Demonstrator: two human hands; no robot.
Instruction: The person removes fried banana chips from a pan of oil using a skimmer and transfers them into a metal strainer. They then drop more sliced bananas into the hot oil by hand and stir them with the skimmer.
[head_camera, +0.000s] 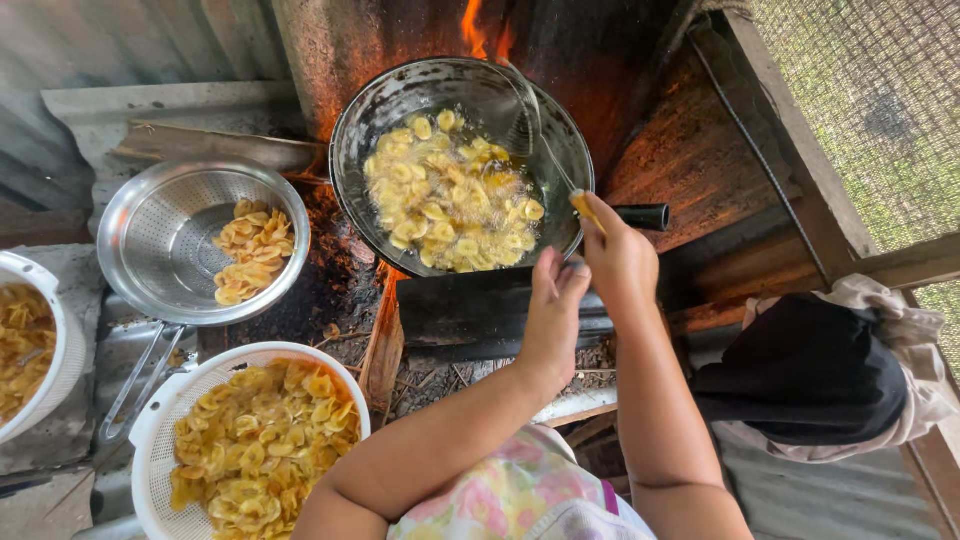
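- Over the wood fire, I take the black wok (352, 170) as my landmark; it sits on a sooty stove with flames (484, 36) licking up behind its far rim.
- Inside the wok, yellow banana chips (450, 192) bubble in oil, and a wire skimmer (516, 112) leans on the far right wall, its thin handle running down and right toward the near rim.
- My right hand (620, 258) is closed around the end of that handle, just beside the wok's near right rim, next to the wok's own black handle (643, 216).
- My left hand (552, 312) hangs just near of the wok, beside the right hand, fingers bent and narrow; I cannot tell whether it grips anything.
- From both hands the chips lie ahead and to the left; the skimmer's long axis points from the right hand straight toward them, and the right hand is nearer.
- Left of the wok, a steel colander (140, 235) holds a small heap of fried chips.
- Near-left of the wok, a white basket (165, 410) is piled with chips; another white basket (62, 340) shows at the far left edge.
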